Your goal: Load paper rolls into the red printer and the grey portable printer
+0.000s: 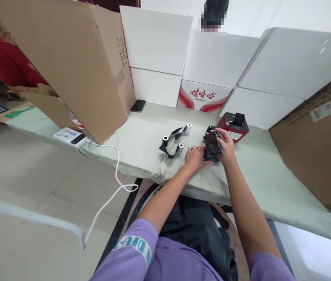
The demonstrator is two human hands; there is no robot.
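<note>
Both my hands meet over a small black plastic pouch [212,146] on the pale green table [142,144]. My left hand [195,157] pinches the pouch's lower left edge. My right hand [226,144] wraps its fingers round the pouch's right side and top. Left of the hands lie three small white paper rolls [179,147] with black strips [169,150] among them. A red and black small printer [234,127] stands just behind my right hand.
A big open cardboard box [80,62] leans at the left, white boxes [220,58] line the back, another cardboard box [320,144] stands right. A phone [138,105], a white device [70,136] with a cable [115,175], and a person in red [10,62] are at left.
</note>
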